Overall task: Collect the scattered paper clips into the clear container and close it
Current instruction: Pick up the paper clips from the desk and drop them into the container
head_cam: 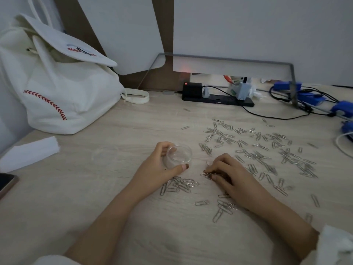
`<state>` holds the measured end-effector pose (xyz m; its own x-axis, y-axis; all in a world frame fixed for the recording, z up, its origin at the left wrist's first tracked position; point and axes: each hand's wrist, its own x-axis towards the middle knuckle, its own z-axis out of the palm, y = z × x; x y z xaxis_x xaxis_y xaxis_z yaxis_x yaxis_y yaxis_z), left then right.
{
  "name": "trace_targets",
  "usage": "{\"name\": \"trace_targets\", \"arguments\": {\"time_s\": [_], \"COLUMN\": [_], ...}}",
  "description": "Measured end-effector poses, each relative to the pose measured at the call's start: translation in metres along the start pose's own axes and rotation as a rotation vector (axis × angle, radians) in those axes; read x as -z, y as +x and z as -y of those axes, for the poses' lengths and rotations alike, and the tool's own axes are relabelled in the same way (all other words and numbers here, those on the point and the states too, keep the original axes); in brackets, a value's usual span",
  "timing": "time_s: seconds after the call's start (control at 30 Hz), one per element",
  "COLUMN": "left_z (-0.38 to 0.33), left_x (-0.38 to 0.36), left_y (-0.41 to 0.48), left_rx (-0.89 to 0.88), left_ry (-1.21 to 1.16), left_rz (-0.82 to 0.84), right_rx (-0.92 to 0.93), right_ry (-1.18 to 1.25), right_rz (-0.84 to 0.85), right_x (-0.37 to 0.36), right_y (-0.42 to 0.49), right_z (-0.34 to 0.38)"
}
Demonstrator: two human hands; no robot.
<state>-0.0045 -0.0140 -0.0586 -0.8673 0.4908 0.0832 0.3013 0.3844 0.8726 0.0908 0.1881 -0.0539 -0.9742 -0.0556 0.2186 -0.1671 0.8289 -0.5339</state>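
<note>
My left hand (158, 165) grips the small round clear container (178, 154), tilted with its open mouth toward the right. My right hand (227, 175) lies on the wooden desk (107, 188) just right of it, fingers closed on a few silver paper clips (207, 175). Many more silver paper clips (267, 150) are scattered across the desk's right half. A small pile (179, 185) lies under my left thumb, another (225, 206) beneath my right wrist. A faint clear lid (104, 154) rests on the desk left of my left hand.
A white drawstring bag (63, 88) stands at the back left. A folded white paper (28, 153) and a phone (6, 183) lie at the left edge. A black power strip (217, 99) with cables, and blue devices (309, 97), sit along the back right.
</note>
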Motion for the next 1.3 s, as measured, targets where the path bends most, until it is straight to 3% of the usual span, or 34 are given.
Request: {"name": "trace_targets", "arguments": {"time_s": [0.3,0.53,0.67,0.77,1.0,1.2,1.3], "left_z": [0.002,0.002,0.001,0.001,0.003,0.004,0.007], "left_x": [0.001,0.001,0.002,0.002,0.003,0.009,0.015], "left_y": [0.000,0.000,0.001,0.001,0.002,0.005,0.007], "left_rx": [0.008,0.001,-0.008,-0.014,-0.030,-0.022,-0.017], "left_ry": [-0.007,0.015,0.012,0.010,-0.036,-0.136,-0.170], "left_rz": [0.020,0.018,0.017,0.022,0.028,-0.025,-0.050], "right_rx": [-0.095,-0.270,-0.244,-0.174,-0.080,-0.003,0.063], "right_ry": [-0.102,0.306,0.449,0.381,-0.027,0.001,-0.014], "right_rz": [-0.055,-0.113,-0.107,-0.024,0.094,-0.012,0.051], "right_x": [0.002,0.023,0.031,0.028,-0.006,-0.005,-0.006], "right_y": [0.005,0.013,0.032,0.051,0.078,0.078,0.079], "right_z": [0.004,0.016,0.038,0.053,0.067,0.069,0.072]}}
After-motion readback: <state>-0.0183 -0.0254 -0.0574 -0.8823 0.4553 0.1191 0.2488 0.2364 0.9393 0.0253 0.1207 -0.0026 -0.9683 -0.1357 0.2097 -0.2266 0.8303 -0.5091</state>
